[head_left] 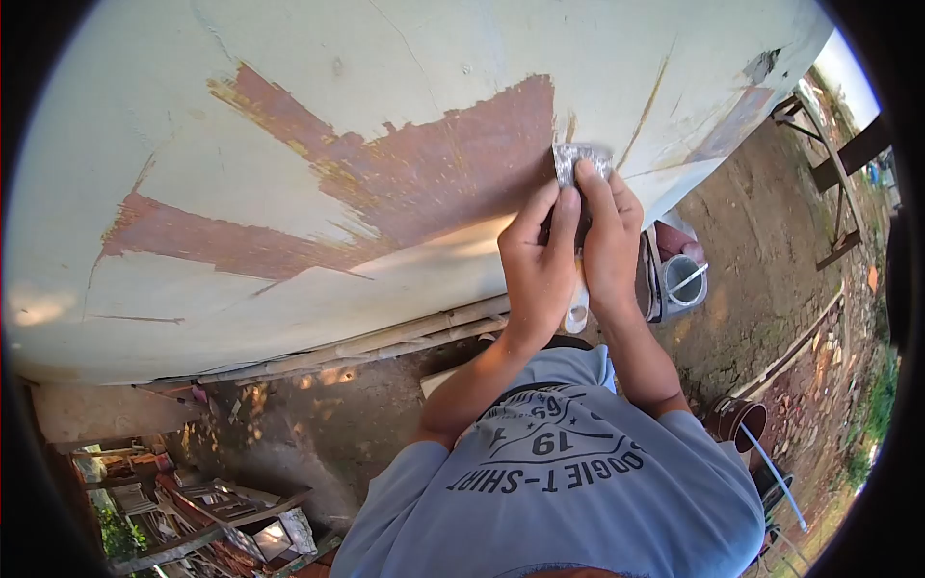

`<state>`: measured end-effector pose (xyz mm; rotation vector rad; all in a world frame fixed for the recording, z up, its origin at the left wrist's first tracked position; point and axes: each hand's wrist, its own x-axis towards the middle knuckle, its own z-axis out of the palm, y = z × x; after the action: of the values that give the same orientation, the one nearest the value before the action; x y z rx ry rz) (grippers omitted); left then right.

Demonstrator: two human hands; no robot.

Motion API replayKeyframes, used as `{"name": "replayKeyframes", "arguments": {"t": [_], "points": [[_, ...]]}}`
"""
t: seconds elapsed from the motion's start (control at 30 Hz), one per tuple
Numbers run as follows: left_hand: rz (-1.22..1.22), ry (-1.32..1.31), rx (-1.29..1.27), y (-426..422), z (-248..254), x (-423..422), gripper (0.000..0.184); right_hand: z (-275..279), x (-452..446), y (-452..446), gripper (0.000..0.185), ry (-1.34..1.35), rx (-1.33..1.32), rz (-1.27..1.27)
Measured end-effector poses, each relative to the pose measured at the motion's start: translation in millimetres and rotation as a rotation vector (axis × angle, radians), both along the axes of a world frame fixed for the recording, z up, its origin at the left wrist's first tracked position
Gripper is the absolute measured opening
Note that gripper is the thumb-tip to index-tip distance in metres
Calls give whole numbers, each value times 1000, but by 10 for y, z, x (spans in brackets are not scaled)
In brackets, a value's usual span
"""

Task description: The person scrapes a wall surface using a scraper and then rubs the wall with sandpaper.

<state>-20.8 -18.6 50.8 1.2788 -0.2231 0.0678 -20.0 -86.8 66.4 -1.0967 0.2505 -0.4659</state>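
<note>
Both hands are on a scraper (581, 154) with a wide metal blade, whose pale handle end with a hole shows below the wrists. My left hand (541, 260) grips it from the left, thumb up along the blade. From the right, my right hand (612, 231) closes round it, one finger pressed on the blade. The blade lies against a large whitish curved surface (385, 58), at the right edge of a reddish-brown patch (462, 154) with ragged, yellowish edges. A second brown strip (212, 241) runs to the left.
A grey bucket (685, 281) stands on the dirt ground right of the hands. Lower right is a brown container (740, 422) with a blue stick. Piled wood (212, 511) lies at lower left. A metal frame (833, 183) stands at upper right.
</note>
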Motion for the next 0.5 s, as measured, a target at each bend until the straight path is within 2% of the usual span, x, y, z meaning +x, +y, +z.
{"name": "replayKeyframes", "arguments": {"t": [0.17,0.37,0.43,0.5], "points": [[7,51,-9,-17,16,-33,21,4,-74,-77,21,13,36,50],[73,-55,7,-62,-171,42,19,-182,33,-19,21,-53,-3,-3],[95,-101,62,-32,-15,54,18,-55,69,-46,21,-83,-19,39],[13,-103,13,-5,120,129,17,84,80,-86,20,-130,-11,78]]}}
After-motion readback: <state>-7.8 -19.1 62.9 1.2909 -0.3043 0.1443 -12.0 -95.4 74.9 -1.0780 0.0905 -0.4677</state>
